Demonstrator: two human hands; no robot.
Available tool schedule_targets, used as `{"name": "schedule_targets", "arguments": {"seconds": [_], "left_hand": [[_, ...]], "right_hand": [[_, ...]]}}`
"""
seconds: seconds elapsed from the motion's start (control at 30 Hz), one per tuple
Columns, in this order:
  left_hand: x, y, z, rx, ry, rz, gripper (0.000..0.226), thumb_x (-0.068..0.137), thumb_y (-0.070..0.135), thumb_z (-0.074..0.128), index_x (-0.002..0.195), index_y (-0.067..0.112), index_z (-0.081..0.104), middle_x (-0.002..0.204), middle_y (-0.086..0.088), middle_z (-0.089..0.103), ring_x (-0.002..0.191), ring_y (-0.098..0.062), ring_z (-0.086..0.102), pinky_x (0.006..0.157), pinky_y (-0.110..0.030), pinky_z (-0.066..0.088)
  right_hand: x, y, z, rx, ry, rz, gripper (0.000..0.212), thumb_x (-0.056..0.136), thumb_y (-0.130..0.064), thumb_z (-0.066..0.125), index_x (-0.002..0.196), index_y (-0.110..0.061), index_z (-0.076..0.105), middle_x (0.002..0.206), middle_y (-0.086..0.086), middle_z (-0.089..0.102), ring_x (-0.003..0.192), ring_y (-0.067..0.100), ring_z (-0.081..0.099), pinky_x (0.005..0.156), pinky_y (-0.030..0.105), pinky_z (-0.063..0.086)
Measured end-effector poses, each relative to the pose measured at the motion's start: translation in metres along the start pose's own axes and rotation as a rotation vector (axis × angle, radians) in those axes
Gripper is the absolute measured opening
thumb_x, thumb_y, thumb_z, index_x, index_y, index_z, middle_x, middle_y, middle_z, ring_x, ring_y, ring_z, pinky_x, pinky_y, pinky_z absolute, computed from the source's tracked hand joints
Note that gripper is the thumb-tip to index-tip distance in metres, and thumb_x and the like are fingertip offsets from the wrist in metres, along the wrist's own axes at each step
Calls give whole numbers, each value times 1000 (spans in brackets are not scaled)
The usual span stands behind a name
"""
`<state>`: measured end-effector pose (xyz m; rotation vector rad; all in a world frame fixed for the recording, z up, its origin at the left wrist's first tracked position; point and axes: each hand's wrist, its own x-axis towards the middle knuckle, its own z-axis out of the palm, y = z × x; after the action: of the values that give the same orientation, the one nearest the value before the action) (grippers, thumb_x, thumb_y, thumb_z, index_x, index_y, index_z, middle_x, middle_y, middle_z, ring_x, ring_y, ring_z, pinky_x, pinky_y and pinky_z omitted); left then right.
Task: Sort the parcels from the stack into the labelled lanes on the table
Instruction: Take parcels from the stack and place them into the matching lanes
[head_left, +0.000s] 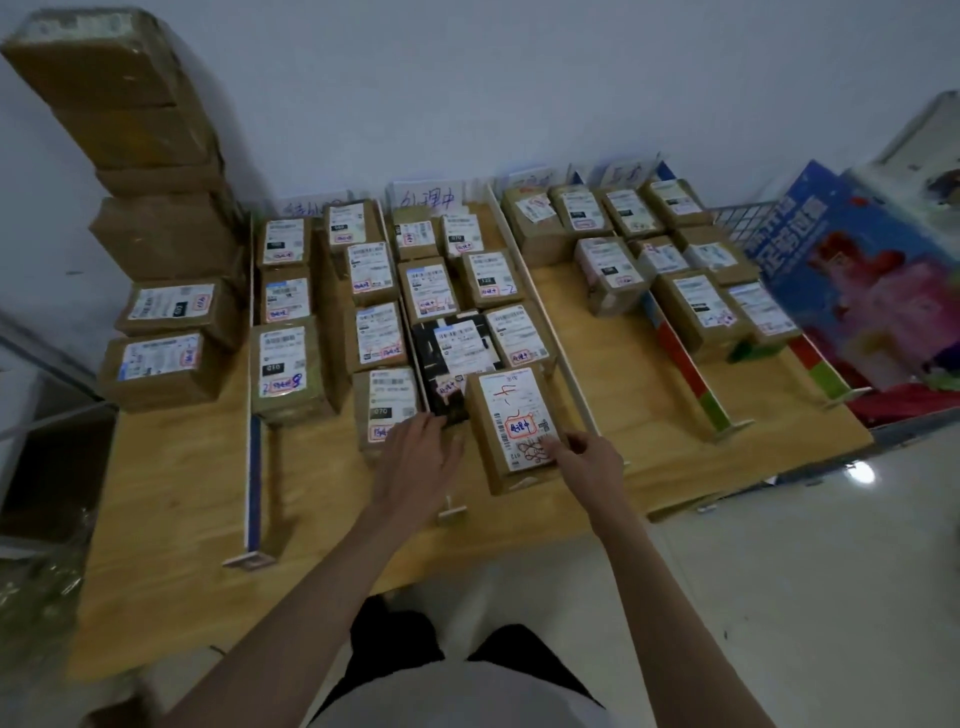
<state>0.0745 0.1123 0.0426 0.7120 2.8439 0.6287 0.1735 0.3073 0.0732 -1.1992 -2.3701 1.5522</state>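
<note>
Nearest the person, the brown cardboard parcel with a white label and red stamp lies at the near end of the second lane on the light wooden table, tilted a little off the lane's line, its near end the closest parcel end to the table's front edge. The right hand has its fingertips curled onto the parcel's near right corner, over the label's scribbled end; whether the thumb is under the edge I cannot tell. The left hand lies flat, fingers straight and close together, just left of that parcel, its tips reaching the black box with a white label behind it. The likely slip, as I judge it, is a push from the one corner alone: the parcel could swing, ride up on the white divider strip just right of it or shove the black box out of its row. The left hand could also nudge the brown parcel marked 070, left of the held parcel. Farther off, to the far left of that parcel, the tall stack of brown cardboard parcels leans visibly, so a knock to the table might topple it onto the first lane.
</note>
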Motion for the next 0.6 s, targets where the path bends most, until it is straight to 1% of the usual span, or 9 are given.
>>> {"name": "schedule_targets", "arguments": {"seconds": [0.03, 0.13, 0.27, 0.33, 0.37, 0.47, 0.5, 0.53, 0.6], "left_hand": [[1, 8, 4, 6, -11, -4, 49, 103, 42, 38, 137, 11, 55, 135, -5, 55, 126, -22, 48, 108, -36, 37], [6, 25, 13, 37, -28, -2, 53, 104, 45, 36, 143, 12, 49, 144, -5, 49, 134, -21, 42, 115, -36, 29], [22, 34, 22, 49, -37, -20, 53, 104, 45, 35, 145, 13, 46, 146, -5, 46, 136, -22, 39, 117, -38, 27], [34, 36, 26, 56, -38, -19, 53, 104, 45, 35, 144, 13, 47, 145, -5, 48, 135, -22, 41, 117, -38, 29], [41, 36, 28, 59, -35, -19, 53, 103, 45, 35, 143, 13, 47, 144, -5, 49, 133, -22, 42, 116, -38, 31], [65, 37, 33, 65, -27, -20, 51, 103, 44, 37, 141, 11, 49, 142, -6, 50, 132, -23, 44, 114, -39, 33], [72, 36, 35, 67, -24, -24, 51, 103, 44, 37, 141, 11, 49, 141, -6, 50, 131, -23, 44, 114, -39, 33], [79, 36, 36, 66, -21, -35, 51, 103, 44, 37, 141, 11, 49, 141, -6, 50, 131, -23, 44, 114, -39, 34], [90, 33, 40, 53, -16, -59, 51, 103, 45, 38, 140, 12, 50, 140, -5, 51, 131, -23, 44, 113, -39, 35]], "right_hand": [[3, 6, -8, -2, 6, 10, 29, 93, -29, 66, 113, -9, 73, 101, 3, 76, 92, 16, 69, 77, 27, 54], [15, 25, -22, 7, 30, 42, 28, 93, -25, 66, 112, -5, 73, 99, 7, 76, 84, 15, 68, 67, 21, 50], [37, 43, -33, -28, 23, 95, 31, 94, -26, 66, 113, -4, 72, 98, 7, 76, 85, 17, 70, 71, 26, 54], [51, 49, -35, -54, 13, 100, 31, 94, -27, 65, 114, -4, 72, 98, 7, 76, 85, 17, 70, 68, 24, 54], [59, 49, -35, -68, 12, 104, 31, 94, -26, 65, 113, -4, 71, 98, 7, 76, 84, 17, 70, 67, 25, 55], [84, 48, -32, -116, 2, 121, 31, 93, -26, 66, 113, -3, 72, 97, 10, 75, 83, 22, 70, 73, 37, 60], [93, 47, -30, -148, -10, 122, 31, 94, -27, 66, 112, -3, 72, 97, 11, 75, 83, 22, 69, 71, 35, 59], [101, 46, -28, -186, -26, 127, 31, 94, -27, 65, 111, -2, 73, 97, 11, 75, 81, 21, 68, 66, 30, 56], [116, 46, -25, -240, -60, 136, 31, 94, -28, 65, 107, -2, 73, 97, 11, 75, 77, 19, 64, 57, 22, 47]]}}
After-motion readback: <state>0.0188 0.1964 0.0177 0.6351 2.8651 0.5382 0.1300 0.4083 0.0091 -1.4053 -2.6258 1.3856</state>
